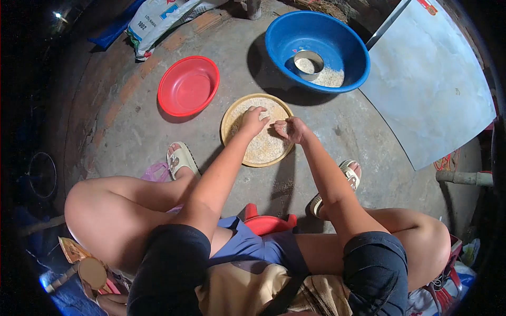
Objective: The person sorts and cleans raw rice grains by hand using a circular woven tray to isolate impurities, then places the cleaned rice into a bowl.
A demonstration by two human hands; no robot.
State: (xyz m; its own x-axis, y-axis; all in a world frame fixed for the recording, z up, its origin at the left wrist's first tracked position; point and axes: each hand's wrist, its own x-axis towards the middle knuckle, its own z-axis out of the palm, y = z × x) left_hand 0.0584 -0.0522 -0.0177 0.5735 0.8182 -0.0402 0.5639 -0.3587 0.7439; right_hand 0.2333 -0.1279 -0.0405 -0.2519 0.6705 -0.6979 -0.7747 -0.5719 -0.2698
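A round shallow tray with a tan rim [225, 122] lies on the floor between my feet, spread with pale grains [263, 150] that look like rice. Over the tray's middle is my left hand [254, 122], its fingers curved and apart, at or just above the grains. My right hand [291, 130] comes in across the tray's right rim, palm turned inward, with its fingers loosely bent toward the left hand. I see nothing held in either hand. Whether the fingertips touch the grains is hard to tell.
A blue basin [279, 39] at the back holds a metal bowl [308, 64] and pale grains. To the left stands a red basin [188, 87]. A printed sack [158, 26] lies at the back left, and a large pale sheet [427, 84] on the right. Under me is a red stool [269, 225].
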